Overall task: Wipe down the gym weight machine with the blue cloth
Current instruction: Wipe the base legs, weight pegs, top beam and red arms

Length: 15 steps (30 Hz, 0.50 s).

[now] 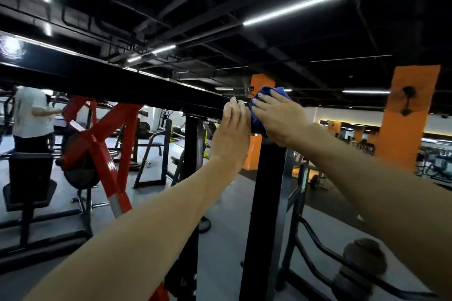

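Both forearms reach up and forward from the bottom of the view to the top of a black weight machine.

Left hand [231, 129]: palm on the near face of the black top beam [122, 85], fingers straight and close together, fingertips hooked just over the upper edge. Holds nothing. Probable purpose: a brace, steadying the body while the other arm works overhead.

Right hand [276, 117]: lies over the blue cloth [269, 93], fingers spread and fairly straight, pressing it onto the beam. Cloth is bunched; it sticks out above the fingertips and hangs a little below the palm on the left side. Whether the thumb is tucked under the cloth: cannot tell. A flat press suits wiping, since it spreads contact along the metal.

Location of cloth: at the corner where the beam meets the black upright post [265, 203], just right of the left hand, the two hands almost touching.

Judgement: wiping is at the beam's right end. The post below and the long run of beam to the left look the same gloss; which parts are done cannot be told.

Farther off: a red-framed machine [102, 144] at left, a person in a white shirt [31, 115] beyond it, two orange pillars [411, 115] at right, strip lights [296, 6] on a dark ceiling.
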Available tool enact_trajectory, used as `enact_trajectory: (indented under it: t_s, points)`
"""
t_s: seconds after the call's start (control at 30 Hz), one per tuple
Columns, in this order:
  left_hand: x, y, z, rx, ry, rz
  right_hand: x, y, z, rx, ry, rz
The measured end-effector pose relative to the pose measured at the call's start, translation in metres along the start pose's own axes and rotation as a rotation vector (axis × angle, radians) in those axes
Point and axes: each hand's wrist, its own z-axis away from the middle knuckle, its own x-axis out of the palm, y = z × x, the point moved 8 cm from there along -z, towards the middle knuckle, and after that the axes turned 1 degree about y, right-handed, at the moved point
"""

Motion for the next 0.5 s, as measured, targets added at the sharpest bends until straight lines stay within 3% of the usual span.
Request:
enact_trajectory:
  t_s: [0.2,0.4,0.5]
  points:
    - [-0.002,-0.005,0.002,0.022,0.169,-0.042,0.005,-0.007,0.023,0.080,-0.034,-0.046]
    - [0.000,-0.012,0.005,0.209,0.304,-0.084,-0.004,-0.003,-0.026,0.129,-0.040,-0.088]
    - [-0.002,-0.013,0.009,0.257,0.369,-0.101,-0.009,-0.002,-0.008,0.070,-0.105,-0.108]
